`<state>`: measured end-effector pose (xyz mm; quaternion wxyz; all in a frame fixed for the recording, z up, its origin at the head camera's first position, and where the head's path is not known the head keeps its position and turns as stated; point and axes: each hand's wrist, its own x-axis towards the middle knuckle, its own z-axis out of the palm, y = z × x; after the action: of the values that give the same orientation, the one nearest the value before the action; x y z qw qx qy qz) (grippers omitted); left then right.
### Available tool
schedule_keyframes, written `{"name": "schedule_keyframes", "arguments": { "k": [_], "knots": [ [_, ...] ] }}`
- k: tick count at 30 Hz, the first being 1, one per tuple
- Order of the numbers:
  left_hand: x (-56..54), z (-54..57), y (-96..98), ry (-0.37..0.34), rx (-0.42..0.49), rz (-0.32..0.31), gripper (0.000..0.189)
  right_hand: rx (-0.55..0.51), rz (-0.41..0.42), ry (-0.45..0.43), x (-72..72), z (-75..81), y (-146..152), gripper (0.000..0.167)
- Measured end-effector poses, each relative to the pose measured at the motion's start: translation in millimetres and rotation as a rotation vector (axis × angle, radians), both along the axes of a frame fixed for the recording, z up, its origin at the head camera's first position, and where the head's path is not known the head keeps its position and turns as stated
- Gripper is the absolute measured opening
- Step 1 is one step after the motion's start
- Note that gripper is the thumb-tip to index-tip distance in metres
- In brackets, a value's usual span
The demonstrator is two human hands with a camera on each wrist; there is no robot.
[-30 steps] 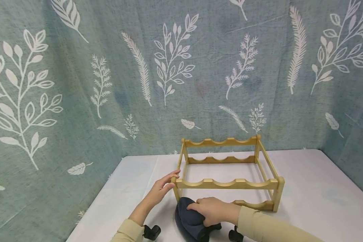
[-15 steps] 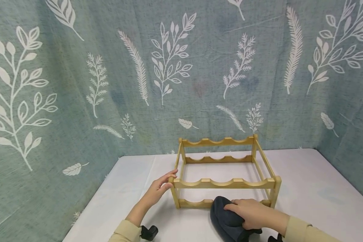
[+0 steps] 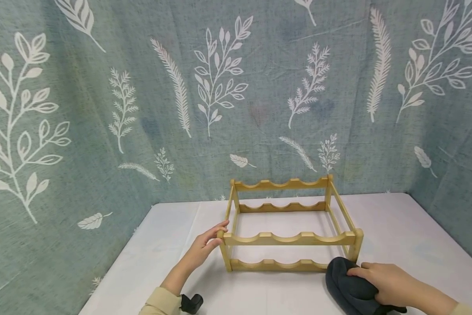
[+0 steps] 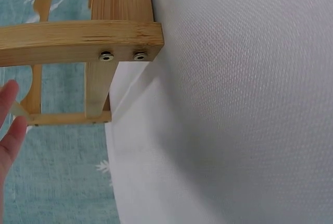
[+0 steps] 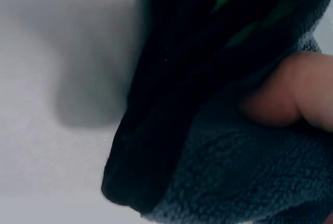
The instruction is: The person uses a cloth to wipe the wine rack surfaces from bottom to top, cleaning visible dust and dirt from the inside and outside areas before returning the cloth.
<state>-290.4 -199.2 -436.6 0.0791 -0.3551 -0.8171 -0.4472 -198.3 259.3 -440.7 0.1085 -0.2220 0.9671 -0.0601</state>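
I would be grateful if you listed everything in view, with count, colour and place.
Wooden rack: 1, light tan, standing on the table.
Fabric item: 1, dark blue with green showing inside, by the rack's near right corner; exact type unclear.
Screws: 2 plainly visible, silvery, in the rack's wood, left wrist view.
Table: 1, white, under the rack.
Backdrop: 1, grey-teal with white leaf prints, behind and beside the table.
Black device: 1 plainly visible, black, at the left wrist.
Sleeves: 2, beige, at the lower edge.
Left hand: 1, bare, holding the rack's near left corner.
Right hand: 1, bare, gripping the fabric item.
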Motion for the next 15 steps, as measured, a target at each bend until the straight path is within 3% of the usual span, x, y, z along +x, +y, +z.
{"name": "schedule_keyframes", "arguments": {
  "k": [3,7,11,15],
  "knots": [
    [0.1,0.3,-1.3,0.008,0.000,-0.002,0.024,-0.034,0.083,0.009,-0.9,3.4,5,0.059],
    [1.6,2.0,-0.3,0.012,-0.004,-0.015,0.024,-0.161,0.224,-0.068,-3.3,18.6,-3,0.064],
    [10.9,12.3,3.3,0.009,-0.017,-0.004,0.022,-0.319,0.371,-0.103,-8.8,31.3,-38,0.066],
    [21.4,27.0,8.1,0.010,-0.016,-0.007,0.021,-0.333,0.427,-0.054,-18.1,34.1,-89,0.064]
  ]
}}
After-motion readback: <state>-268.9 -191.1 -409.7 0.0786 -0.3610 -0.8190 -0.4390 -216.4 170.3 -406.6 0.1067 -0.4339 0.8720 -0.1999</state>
